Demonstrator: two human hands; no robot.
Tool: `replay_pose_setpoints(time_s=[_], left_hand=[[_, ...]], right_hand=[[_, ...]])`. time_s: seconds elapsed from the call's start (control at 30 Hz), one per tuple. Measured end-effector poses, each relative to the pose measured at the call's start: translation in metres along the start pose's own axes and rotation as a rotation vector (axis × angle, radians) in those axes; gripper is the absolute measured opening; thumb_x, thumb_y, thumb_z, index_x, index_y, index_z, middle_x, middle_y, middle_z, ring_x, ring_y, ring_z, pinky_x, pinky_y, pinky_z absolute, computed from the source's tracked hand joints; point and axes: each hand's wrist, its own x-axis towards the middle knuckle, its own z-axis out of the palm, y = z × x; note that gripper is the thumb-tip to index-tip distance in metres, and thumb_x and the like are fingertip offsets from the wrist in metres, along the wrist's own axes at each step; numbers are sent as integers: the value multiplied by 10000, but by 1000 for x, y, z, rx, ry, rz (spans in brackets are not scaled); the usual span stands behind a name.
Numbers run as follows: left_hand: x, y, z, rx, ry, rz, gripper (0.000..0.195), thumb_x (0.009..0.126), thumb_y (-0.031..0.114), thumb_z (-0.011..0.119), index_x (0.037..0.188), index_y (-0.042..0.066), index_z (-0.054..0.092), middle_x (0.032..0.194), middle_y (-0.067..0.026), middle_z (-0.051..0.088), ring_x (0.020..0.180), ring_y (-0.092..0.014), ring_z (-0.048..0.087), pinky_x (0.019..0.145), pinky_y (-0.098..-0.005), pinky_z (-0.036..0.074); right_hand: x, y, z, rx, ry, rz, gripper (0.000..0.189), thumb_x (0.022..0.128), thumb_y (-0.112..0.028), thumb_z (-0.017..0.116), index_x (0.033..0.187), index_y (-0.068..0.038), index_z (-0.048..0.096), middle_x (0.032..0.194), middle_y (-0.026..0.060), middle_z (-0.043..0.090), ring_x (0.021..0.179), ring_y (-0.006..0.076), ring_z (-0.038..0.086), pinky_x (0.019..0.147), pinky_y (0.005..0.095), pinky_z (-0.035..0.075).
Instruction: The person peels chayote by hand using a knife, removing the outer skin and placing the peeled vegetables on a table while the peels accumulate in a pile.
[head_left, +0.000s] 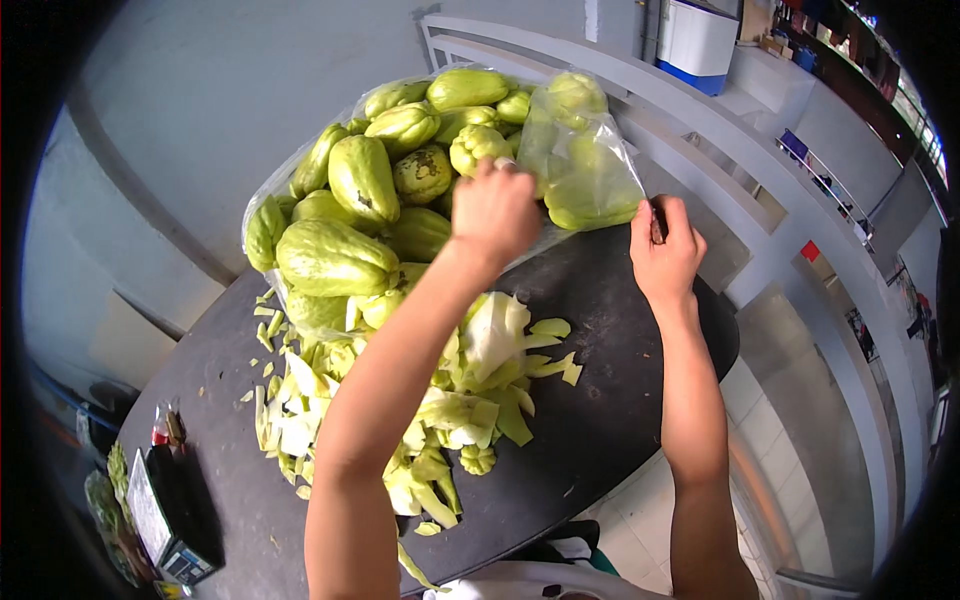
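Observation:
A clear plastic bag (626, 161) holds many green chayotes (337, 256), several of them bulging out of its open side. My right hand (667, 251) pinches the bag's right edge. Something small and dark brown shows between its thumb and fingers, too little of it to name. Over the right part of the pile is my left hand (496, 210), blurred, with fingers curled beside a knobby chayote (477, 147). Whether it grips the plastic is hidden. Under my left forearm lies a heap of pale chayote peels and cut pieces (457, 420).
All this rests on a dark round-edged table (592, 420). At its left stands a black-and-white box (161, 517) near a small clear packet (168, 427). A grey railing (780, 217) curves along the right. Beyond it stands a white-and-blue appliance (696, 45).

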Motion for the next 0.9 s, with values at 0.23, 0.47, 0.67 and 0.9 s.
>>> replay_pose_setpoints(time_s=[0.23,0.47,0.67,0.9], left_hand=[[49,54,50,-534,164,225,795,770,238,717,1499,163,411,1354,-237,532,1277,-415,485,1048,-479,455],[90,108,39,-641,129,545,904,697,136,736,1523,174,372,1496,-203,441,1343,-436,410,1094,-469,405],[105,114,81,-747,-55,628,493,707,-2,616,1196,22,678,1003,-190,731,972,-328,698,912,-402,542],[124,54,50,-1132,2,312,230,756,-7,567,913,-69,722,785,-155,728,632,-191,697,636,-329,572]], right_hand=[[-6,-8,0,52,-17,62,73,886,-47,664,900,-28,595,714,139,644,630,301,673,575,361,519],[3,6,-16,-20,110,83,94,906,-66,670,899,-8,596,724,129,650,594,278,650,564,358,512],[6,13,-34,-139,192,69,91,909,-73,669,900,-15,599,703,103,639,574,238,646,533,338,499],[13,8,-44,-169,163,140,85,905,-64,665,890,-25,590,671,84,618,568,219,635,535,324,487]])
